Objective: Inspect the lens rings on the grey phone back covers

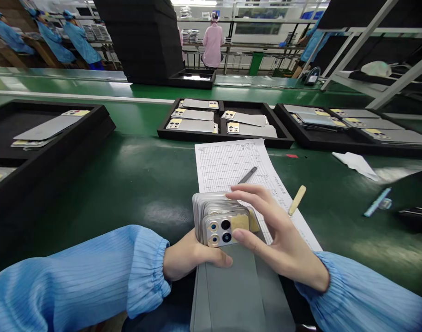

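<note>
A stack of silver phone back covers (pixel 214 216), with camera holes and yellow film tabs, stands on edge near the front of the green table. My left hand (pixel 190 256) grips the stack from the left and below. My right hand (pixel 269 230) rests on its right side, fingers spread over the top cover and thumb on its face. More grey covers (pixel 238 290) lie flat under the stack, toward me.
A printed sheet (pixel 231 161) with a dark pen (pixel 248 174) lies behind the hands, a wooden stick (pixel 297 199) to its right. Black trays of covers sit at back centre (pixel 224 121), right (pixel 352 124) and left (pixel 44 129). People work in the background.
</note>
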`<state>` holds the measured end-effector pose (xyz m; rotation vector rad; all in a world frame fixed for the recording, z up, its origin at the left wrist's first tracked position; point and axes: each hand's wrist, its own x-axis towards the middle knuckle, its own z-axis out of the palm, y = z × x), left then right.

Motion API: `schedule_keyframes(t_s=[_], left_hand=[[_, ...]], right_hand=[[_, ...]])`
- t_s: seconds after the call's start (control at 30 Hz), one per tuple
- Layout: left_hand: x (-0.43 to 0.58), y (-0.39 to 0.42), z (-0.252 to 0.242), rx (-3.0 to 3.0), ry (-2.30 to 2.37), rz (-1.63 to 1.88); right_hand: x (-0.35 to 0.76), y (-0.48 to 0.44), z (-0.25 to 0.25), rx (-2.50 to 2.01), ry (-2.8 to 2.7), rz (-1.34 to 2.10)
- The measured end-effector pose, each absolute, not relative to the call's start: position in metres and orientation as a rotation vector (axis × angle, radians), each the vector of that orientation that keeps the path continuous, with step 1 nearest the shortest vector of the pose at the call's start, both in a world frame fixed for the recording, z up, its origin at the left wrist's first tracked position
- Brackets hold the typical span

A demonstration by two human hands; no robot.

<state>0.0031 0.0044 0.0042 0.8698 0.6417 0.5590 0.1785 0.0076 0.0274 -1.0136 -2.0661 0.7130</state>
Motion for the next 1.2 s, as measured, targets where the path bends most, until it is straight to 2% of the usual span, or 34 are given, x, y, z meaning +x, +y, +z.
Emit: schedule_keyframes(t_s=[0.1,0.2,0.67,0.93,1.2], left_hand=[[0.002,0.004,0.003,0.840,0.628,0.569],[0.002,0.005,0.002,0.887,0.645,0.628],[0.004,0.006,0.005,0.975,0.605,0.605],[0.004,0.006,0.008,0.969,0.653,0.601],[0.005,0.006,0.006,0.925,0.681,0.600]], right_hand=[[0.180,0.007,0.029,-0.934,-2.139,0.186],[0.177,0.006,0.026,-0.839,-2.182,0.028],[0.189,0.016,0.029,-0.716,-2.124,0.109],[0.189,0.016,0.031,-0.710,-2.332,0.169],[0.180,0.011,0.027,-0.728,-2.297,0.223]])
